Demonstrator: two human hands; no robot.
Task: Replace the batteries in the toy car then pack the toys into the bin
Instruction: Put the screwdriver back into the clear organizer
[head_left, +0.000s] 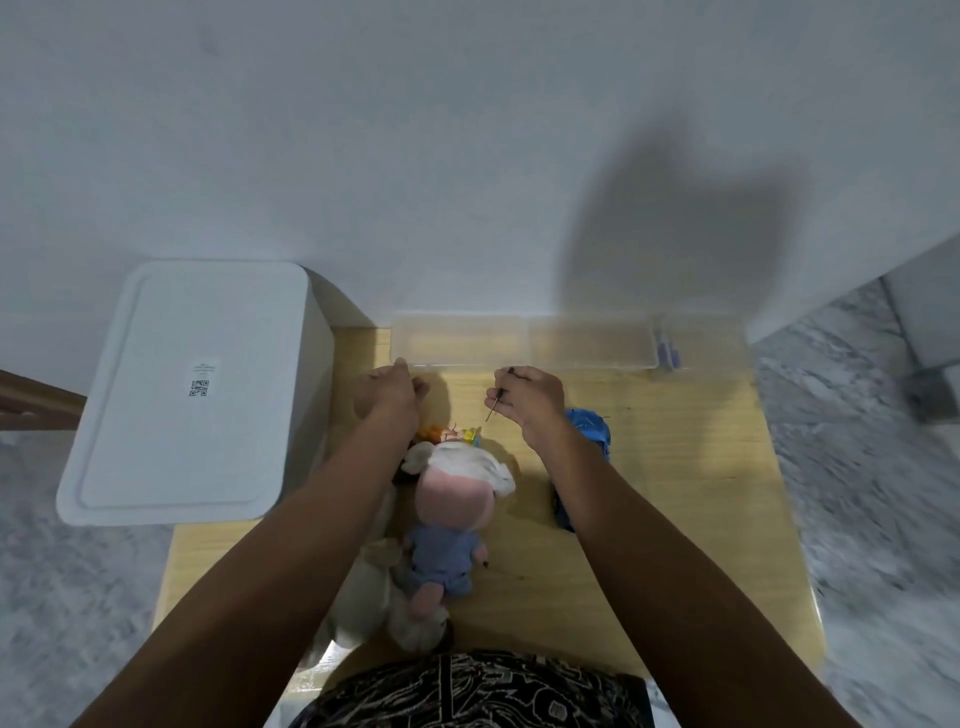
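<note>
Pale wall fills the far half of our view, and below it a light wooden table (675, 467) stands on mottled grey flooring. A white bin (182, 389) with its lid on sits off the table's left edge. Along the far edge lies a clear plastic tray (524, 340), with what may be the new batteries (667, 356) just to its right, though blur keeps us from being sure. Our right hand (530, 400) pinches a thin screwdriver (496, 402), tip pointing down and to the left. Our left hand (387, 392) hovers by the tray's near left corner with fingers curled; we cannot tell whether it holds anything. The blue toy car (589, 434) lies just right of our right wrist, partly hidden by the forearm. A plush doll (447, 519) in blue clothes lies in the middle, with a pale soft toy (363, 587) beside it on the left and small colourful pieces (457, 434) at its far end. We judge the car light, rigid and slightly slick, best held across its body; the plush toys are soft and can be grabbed anywhere.
</note>
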